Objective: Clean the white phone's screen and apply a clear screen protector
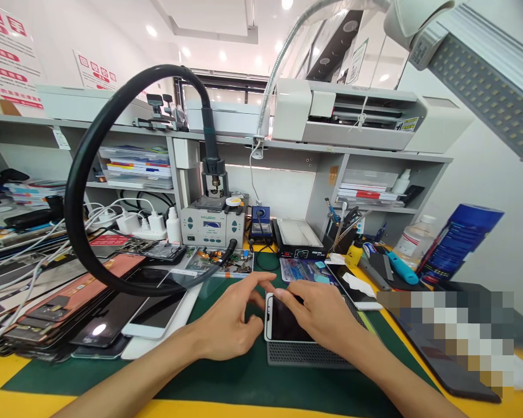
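A white-framed smartphone (283,324) with a dark screen lies on a grey perforated pad (303,355) on the green mat (244,380). My right hand (329,313) reaches across it from the right, gripping its far edge with the thumb on the front near the left corner. Its other fingers are mostly hidden behind the thumb and hand. At the phone's left end is my left hand (229,319), index finger stretched toward the far left corner and thumb bent apart from it. Nothing shows between its fingers; whether the fingertip touches the phone is unclear.
Stacked phone screens (52,302) and a white phone (157,310) lie left, beneath a looping black hose (76,191). A soldering station (213,226) and a heating plate (300,235) stand behind. Another phone (353,284), a clear bottle (414,241) and a blue can (462,241) are right.
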A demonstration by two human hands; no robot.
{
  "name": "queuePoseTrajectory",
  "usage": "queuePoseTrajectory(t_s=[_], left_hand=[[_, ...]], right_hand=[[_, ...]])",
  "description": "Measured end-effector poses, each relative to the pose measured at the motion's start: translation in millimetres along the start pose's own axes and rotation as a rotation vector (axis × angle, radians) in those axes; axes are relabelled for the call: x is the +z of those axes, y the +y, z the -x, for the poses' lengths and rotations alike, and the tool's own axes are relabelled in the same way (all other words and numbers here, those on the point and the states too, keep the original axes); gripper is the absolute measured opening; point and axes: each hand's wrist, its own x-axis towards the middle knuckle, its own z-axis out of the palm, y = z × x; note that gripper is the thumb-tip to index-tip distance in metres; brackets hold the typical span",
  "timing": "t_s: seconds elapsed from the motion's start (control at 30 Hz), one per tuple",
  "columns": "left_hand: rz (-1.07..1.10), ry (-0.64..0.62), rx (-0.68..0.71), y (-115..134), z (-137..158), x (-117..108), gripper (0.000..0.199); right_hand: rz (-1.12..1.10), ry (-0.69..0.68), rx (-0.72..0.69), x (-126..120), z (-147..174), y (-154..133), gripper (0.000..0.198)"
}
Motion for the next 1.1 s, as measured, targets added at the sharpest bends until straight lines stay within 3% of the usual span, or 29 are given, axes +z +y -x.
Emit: queuePoseTrajectory(t_s=[0.2,0.43,0.53,0.77,1.1], left_hand=[[-0.07,-0.001,0.07,2,1,1,0.069],[-0.203,-0.089,0.013,7,3,-4,0.08],[-0.292,-0.123,0.007,10,3,-6,0.088],[-0.383,-0.149,-0.008,10,2,-9,0.082],[-0.435,-0.145,0.06,4,3,-5,0.088]], right_hand=[[0.015,0.013,0.017,3,1,-3,0.047],[-0.046,-0.146,-0.004,-11,4,-4,0.025],[-0.116,-0.199,-0.026,-12,4,1,0.029],[-0.18,-0.201,0.077,-12,-1,4,0.023],[-0.141,-0.147,0.052,-7,-7,3,0.045]])
